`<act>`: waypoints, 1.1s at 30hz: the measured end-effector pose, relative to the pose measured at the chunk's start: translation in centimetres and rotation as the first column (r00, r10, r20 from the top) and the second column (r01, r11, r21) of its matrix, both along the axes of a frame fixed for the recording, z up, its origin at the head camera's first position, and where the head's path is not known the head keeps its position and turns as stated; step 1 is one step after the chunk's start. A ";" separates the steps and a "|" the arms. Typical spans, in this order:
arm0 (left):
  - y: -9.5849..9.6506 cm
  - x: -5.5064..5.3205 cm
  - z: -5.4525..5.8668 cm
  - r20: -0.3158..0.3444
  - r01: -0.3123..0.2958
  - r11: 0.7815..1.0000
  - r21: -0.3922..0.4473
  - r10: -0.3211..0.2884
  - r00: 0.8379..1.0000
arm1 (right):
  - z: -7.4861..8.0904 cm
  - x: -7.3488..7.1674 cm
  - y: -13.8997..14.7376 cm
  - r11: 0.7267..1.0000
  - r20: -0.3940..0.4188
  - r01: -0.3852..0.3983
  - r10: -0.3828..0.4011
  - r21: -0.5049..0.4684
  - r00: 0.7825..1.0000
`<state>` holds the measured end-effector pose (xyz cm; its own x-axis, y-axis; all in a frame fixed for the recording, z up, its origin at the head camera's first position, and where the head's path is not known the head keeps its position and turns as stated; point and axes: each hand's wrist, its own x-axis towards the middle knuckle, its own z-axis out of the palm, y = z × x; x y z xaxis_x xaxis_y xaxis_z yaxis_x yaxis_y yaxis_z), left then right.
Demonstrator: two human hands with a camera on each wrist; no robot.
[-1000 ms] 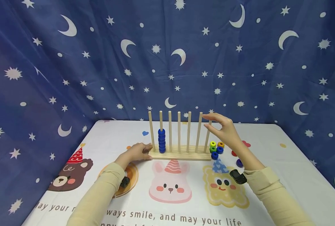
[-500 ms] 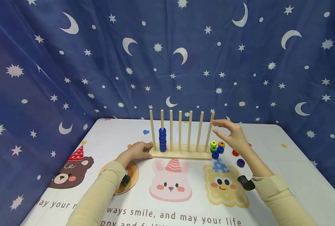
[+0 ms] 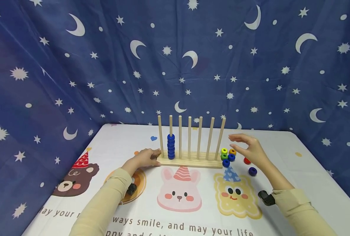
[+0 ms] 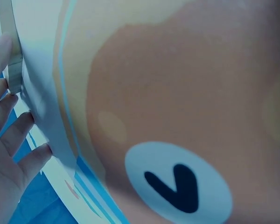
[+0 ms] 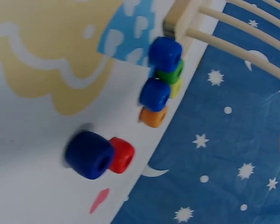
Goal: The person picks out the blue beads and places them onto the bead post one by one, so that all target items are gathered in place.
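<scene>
A wooden abacus (image 3: 189, 162) with several upright pegs stands in the middle of the table in the head view. Blue beads (image 3: 171, 146) are stacked on its second peg from the left. My left hand (image 3: 144, 158) grips the left end of the base, thumb in front and fingers behind; part of this hand also shows in the left wrist view, at the end of the wood. Off the abacus's right end, my right hand (image 3: 250, 149) is raised with thumb and fingers apart, holding nothing. Below it lie loose beads: yellow (image 3: 224, 150), green (image 3: 224, 157), orange (image 3: 232, 151) and blue (image 5: 165, 53).
A red bead (image 5: 122, 155) and a dark blue bead (image 3: 252, 171) lie farther right, near the right wrist. The table is covered by a white printed cloth (image 3: 189, 183). A blue starry curtain (image 3: 163, 59) rises behind it.
My right hand has moved right and down, away from the tops of the right-hand pegs toward the loose beads. The left hand keeps its place on the base.
</scene>
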<state>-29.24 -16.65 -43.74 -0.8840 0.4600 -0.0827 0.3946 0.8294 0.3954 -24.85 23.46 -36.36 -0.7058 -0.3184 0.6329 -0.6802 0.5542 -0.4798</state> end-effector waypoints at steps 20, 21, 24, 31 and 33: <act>-0.1 -0.1 0.1 0.001 0.001 1.000 0.013 -0.001 1.000 | -5.1 -3.4 3.7 0.970 0.316 -0.065 -0.013 0.234 0.949; -0.1 -0.1 0.1 -0.007 0.005 1.000 0.006 -0.005 1.000 | -5.2 -3.5 3.8 0.967 0.317 -0.069 -0.012 0.245 0.948; -0.2 -0.2 0.1 -0.009 0.002 1.000 -0.001 -0.002 1.000 | -5.4 -4.0 3.9 0.959 0.330 -0.089 -0.005 0.268 0.944; -0.1 -0.1 0.1 -0.003 0.001 1.000 0.002 -0.001 1.000 | -5.8 -4.8 4.0 0.941 0.383 -0.114 -0.018 0.320 0.923; 0.0 -0.2 0.1 0.005 0.001 1.000 0.007 -0.001 1.000 | -6.1 -4.9 4.1 0.936 0.400 -0.120 -0.025 0.332 0.916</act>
<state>-29.39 -16.61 -43.60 -0.8834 0.4611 -0.0838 0.3932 0.8266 0.4026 -29.78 27.57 -42.46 -0.8506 -0.5031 0.1528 -0.5060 0.7041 -0.4982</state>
